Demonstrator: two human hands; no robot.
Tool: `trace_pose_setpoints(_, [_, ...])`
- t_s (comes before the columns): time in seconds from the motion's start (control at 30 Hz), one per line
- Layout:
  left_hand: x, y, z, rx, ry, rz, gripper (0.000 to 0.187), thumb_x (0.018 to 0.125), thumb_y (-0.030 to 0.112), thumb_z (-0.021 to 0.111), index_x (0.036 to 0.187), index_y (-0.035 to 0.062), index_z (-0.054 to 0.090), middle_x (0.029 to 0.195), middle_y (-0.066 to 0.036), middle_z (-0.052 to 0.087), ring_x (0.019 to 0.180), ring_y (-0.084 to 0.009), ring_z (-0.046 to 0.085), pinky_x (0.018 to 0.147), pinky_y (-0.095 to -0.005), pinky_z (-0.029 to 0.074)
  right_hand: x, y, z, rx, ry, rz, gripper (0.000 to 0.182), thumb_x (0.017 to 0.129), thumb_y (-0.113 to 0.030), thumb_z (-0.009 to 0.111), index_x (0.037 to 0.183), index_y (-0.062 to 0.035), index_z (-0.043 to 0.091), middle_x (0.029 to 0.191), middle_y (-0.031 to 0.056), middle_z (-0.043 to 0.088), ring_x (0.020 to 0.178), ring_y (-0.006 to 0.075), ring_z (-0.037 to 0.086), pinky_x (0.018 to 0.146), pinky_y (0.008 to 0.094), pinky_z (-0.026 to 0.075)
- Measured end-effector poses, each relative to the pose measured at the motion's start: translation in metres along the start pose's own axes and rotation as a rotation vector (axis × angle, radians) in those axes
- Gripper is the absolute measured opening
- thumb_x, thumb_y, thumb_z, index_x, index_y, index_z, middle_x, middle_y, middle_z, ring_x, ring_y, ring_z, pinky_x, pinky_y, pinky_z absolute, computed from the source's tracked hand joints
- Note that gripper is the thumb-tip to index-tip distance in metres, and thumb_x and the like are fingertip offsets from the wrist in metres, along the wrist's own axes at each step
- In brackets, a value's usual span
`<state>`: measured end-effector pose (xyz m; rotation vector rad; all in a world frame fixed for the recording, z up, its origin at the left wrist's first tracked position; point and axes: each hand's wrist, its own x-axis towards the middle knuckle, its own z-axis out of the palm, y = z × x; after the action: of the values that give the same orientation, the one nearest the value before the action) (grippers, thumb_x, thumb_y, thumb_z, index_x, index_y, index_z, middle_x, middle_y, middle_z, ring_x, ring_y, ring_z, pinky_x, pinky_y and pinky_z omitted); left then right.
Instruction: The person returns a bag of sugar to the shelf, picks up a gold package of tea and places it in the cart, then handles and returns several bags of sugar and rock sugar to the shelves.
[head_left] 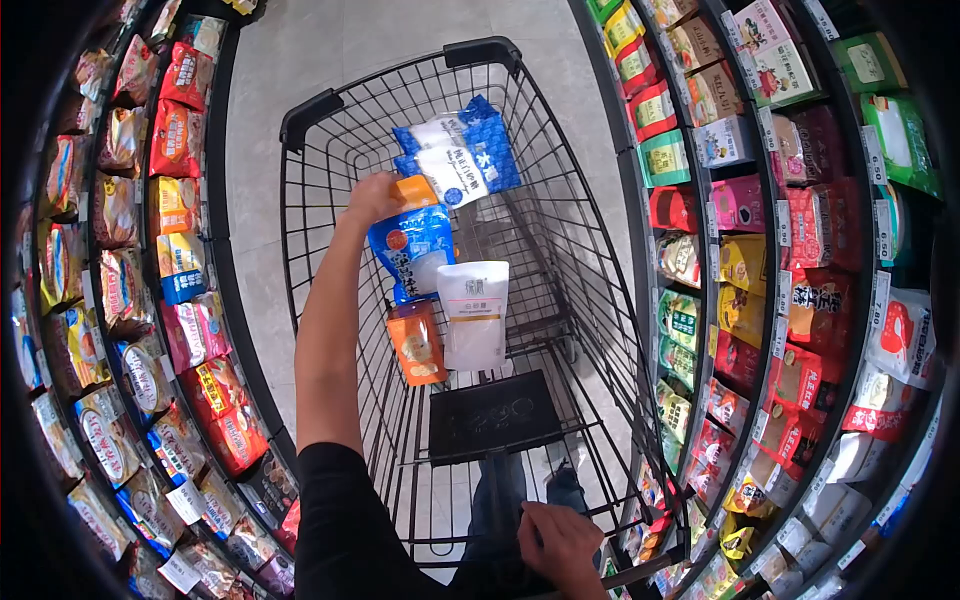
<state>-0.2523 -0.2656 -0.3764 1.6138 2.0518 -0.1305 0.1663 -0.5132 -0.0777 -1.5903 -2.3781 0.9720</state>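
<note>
My left hand (373, 197) reaches into the shopping cart (566, 160), its fingers closed on the edge of an orange packet (413, 192). Just below that packet is a blue and white bag (412, 250). Several blue and white bags of white sugar (455, 170) lie towards the cart's far end. Nearer to me are a white pouch (474, 318) with a pink line and another orange pouch (415, 343). My right hand (560, 543) is by the near end of the cart, over the handle area, with its fingers curled and no item showing in it.
A black flap (494, 417) sits at the near side of the cart. Shelves of bagged goods (180, 130) line the left, and more packets with price tags (740, 270) line the right. Grey floor (285, 45) runs along the aisle between them.
</note>
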Motion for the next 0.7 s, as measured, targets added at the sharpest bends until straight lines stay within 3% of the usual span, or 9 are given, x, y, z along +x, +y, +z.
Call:
trace_pose_setpoints(0.33, [-0.025, 0.03, -0.081, -0.016, 0.034, 0.111, 0.033, 0.076, 0.021, 0.069, 0.108, 0.0121, 0.066, 0.099, -0.011, 0.068, 0.1, -0.031, 0.063, 0.085, -0.0428, 0.05, -0.014, 0.011, 0.009, 0.01, 0.052, -0.061, 0.013, 0.073, -0.01, 0.071, 0.086, -0.0096, 0.068, 0.076, 0.0006, 0.067, 0.061, 0.0131, 0.062, 0.05, 0.0254, 0.047])
trace_pose_setpoints(0.63, [-0.069, 0.078, -0.184, -0.038, 0.182, 0.202, 0.035, 0.075, 0.011, 0.067, 0.11, 0.0072, 0.065, 0.096, -0.017, 0.068, 0.094, -0.0351, 0.064, 0.081, -0.0423, 0.051, -0.019, 0.012, 0.007, 0.009, 0.116, -0.12, 0.012, 0.077, -0.011, 0.069, 0.089, -0.01, 0.067, 0.073, 0.0016, 0.065, 0.063, 0.0159, 0.064, 0.051, 0.027, 0.048])
trace_pose_setpoints(0.7, [-0.092, 0.095, -0.215, -0.01, 0.239, 0.249, 0.032, 0.076, 0.012, 0.066, 0.107, 0.0071, 0.065, 0.094, -0.017, 0.068, 0.092, -0.0358, 0.064, 0.079, -0.0437, 0.051, -0.018, 0.01, 0.002, 0.041, 0.051, -0.127, 0.014, 0.08, -0.01, 0.066, 0.093, -0.008, 0.066, 0.078, 0.0038, 0.066, 0.067, 0.0199, 0.065, 0.055, 0.0312, 0.051])
